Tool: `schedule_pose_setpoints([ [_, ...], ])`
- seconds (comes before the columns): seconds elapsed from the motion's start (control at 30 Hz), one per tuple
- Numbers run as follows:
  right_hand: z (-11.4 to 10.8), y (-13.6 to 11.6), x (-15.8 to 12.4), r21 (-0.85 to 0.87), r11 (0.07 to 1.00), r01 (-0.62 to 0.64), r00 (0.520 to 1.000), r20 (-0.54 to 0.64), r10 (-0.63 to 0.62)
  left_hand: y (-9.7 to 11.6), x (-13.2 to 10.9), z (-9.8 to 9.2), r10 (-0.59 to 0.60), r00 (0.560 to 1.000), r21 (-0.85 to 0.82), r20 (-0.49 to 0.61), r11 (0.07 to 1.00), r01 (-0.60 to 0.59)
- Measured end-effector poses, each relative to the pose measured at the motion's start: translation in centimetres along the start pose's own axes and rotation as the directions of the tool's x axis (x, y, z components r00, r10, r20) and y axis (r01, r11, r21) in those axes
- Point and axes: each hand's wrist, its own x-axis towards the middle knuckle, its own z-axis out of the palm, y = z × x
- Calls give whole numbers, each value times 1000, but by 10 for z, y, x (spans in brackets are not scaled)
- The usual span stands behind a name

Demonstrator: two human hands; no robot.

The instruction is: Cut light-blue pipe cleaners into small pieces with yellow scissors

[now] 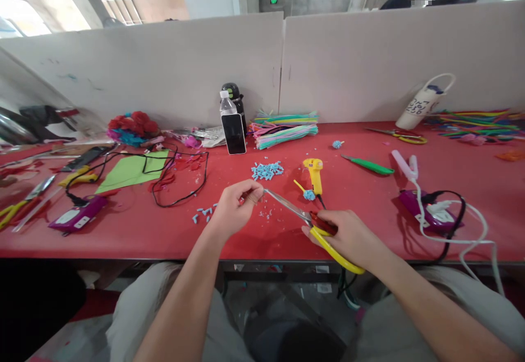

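My right hand (348, 236) grips scissors (328, 244) with yellow and red handles, their blades pointing left and nearly together. At the blade tips, the fingers of my left hand (238, 203) are pinched; what they hold is too small to make out. Behind my hands lies a pile of short light-blue pieces (267, 170). A few loose blue pieces (203, 211) are scattered left of my left hand, and small pale scraps lie below the blades. Beyond the scissors is a yellow glue gun (314, 173), with a small blue fuzzy cluster (309, 194) beside it.
A phone (233, 134) leans against bottles at the back, beside bundled pipe cleaners (285, 129). Right are a green-handled tool (371, 166) and a purple power strip (430, 211) with cables. Left are another power strip (77, 214), green paper (133, 170) and a black cable loop.
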Motion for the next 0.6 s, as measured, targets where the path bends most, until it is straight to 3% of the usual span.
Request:
schedule_pose_setpoints([
  [0.6, 0, -2, 1, 32, 999, -35, 999, 11, 35, 1, 0, -2, 10, 1000, 31, -2, 999, -10],
])
